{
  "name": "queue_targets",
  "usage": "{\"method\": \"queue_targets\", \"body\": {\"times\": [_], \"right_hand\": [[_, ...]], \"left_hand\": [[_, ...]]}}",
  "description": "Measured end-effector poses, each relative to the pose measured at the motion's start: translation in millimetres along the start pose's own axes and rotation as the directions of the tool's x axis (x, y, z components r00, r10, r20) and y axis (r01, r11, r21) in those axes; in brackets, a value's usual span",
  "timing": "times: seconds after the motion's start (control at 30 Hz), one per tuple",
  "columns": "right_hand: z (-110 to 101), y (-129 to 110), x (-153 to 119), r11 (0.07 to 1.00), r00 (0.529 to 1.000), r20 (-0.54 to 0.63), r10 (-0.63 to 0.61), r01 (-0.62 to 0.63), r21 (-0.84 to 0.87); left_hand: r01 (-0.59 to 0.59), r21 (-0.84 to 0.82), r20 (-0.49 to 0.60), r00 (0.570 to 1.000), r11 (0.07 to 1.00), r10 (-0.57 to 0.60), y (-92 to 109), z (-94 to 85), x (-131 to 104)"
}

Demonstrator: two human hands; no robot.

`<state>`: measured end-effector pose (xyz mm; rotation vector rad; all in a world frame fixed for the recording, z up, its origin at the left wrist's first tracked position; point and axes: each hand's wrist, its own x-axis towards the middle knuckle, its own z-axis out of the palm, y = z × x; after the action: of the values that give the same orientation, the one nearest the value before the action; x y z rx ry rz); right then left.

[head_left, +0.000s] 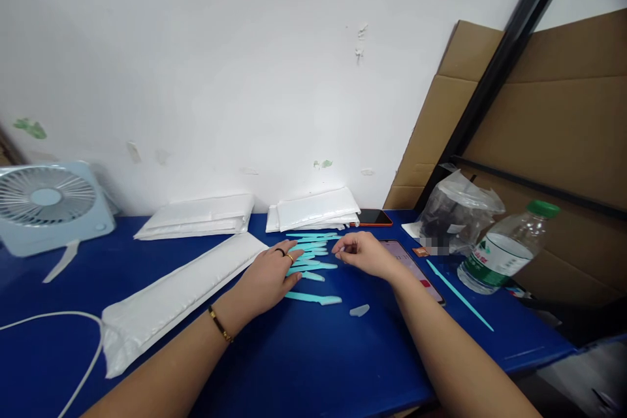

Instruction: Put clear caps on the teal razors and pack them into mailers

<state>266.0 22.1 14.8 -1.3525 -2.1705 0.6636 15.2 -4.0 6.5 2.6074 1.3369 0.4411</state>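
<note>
Several slim turquoise eyebrow razors [313,266] lie in a loose row on the blue table, handles to the left and blade ends to the right. My left hand [267,277] rests over their handles with fingers stretched out, hiding part of them. Just right of the blade ends, my right hand [365,253] is closed in a pinch. Whatever is between its fingertips is too small or hidden to name. Nearer to me lies a small translucent blade cap [359,310]. A single turquoise razor [460,295] is apart from the others, beyond my right forearm.
White padded envelopes [196,214] lie along the wall, with another stack [316,209] behind the razors and a long one [181,297] at left. A phone [414,268] lies under my right wrist. A fan [49,202], cable [95,366], bagged cup [453,209] and bottle [509,248] stand around.
</note>
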Motion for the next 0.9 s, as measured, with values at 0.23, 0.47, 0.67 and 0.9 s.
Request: {"method": "queue_targets", "body": {"times": [0.23,0.47,0.67,0.9], "right_hand": [[9.0,2.8,3.5,0.985,0.994,-0.065,-0.088,0.077,-0.154],[-15.4,-0.9,-8.1,0.998,0.983,0.18,-0.027,0.036,-0.049],[-22.5,-6.7,-17.3,0.999,0.757,0.653,-0.004,0.026,-0.024],[-14.8,-2.9,-14.3,0.989,0.825,0.563,0.054,0.032,-0.142]], "left_hand": [[-0.063,0.065,0.125,0.991,0.996,0.055,10.8,-2.8,-8.4],[0.05,0.079,0.063,0.996,0.996,-0.055,-7.2,-0.6,2.8],[0.095,0.149,-0.03,0.995,0.984,-0.091,-20.2,1.2,7.4],[0.004,0.169,0.039,0.999,0.986,-0.011,-18.8,0.3,9.1]]}}
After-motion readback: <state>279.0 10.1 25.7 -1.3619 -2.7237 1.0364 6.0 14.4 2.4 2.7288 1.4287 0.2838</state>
